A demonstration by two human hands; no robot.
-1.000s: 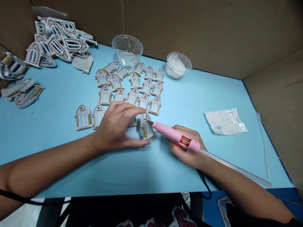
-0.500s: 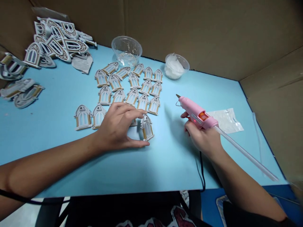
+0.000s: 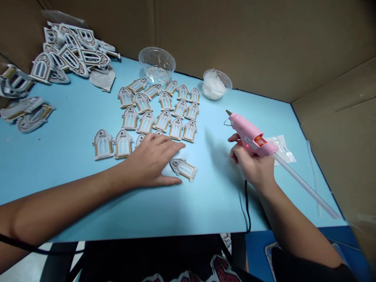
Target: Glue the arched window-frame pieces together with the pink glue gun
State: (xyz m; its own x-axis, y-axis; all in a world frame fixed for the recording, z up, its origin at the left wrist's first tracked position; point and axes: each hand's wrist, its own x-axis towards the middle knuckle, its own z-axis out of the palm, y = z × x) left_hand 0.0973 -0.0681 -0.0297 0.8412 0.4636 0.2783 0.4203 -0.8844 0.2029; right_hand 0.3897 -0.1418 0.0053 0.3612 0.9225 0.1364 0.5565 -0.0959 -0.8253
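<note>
A small arched window piece (image 3: 185, 169) lies tilted on the light blue table, its arched top toward my left hand (image 3: 154, 161). That hand is open, thumb and fingers apart around the top end, holding nothing. Several similar window pieces (image 3: 146, 122) lie in rows behind my left hand, which hides part of the front row. My right hand (image 3: 255, 166) is closed around a pink glue gun (image 3: 249, 133), held above the table with its nozzle toward the back left. A long clear glue stick (image 3: 305, 185) sticks out of the gun's rear.
Larger arched pieces (image 3: 70, 51) are heaped at the back left. Two clear tubs, one (image 3: 156, 64) with scraps and one (image 3: 216, 84) with white material, stand at the back. A plastic bag (image 3: 282, 149) lies right of the gun. Cardboard walls (image 3: 249, 39) surround the table (image 3: 205, 211).
My left hand has let go of the window piece, which has gone from leaning upright to lying on the table. The glue gun has shifted slightly right.
</note>
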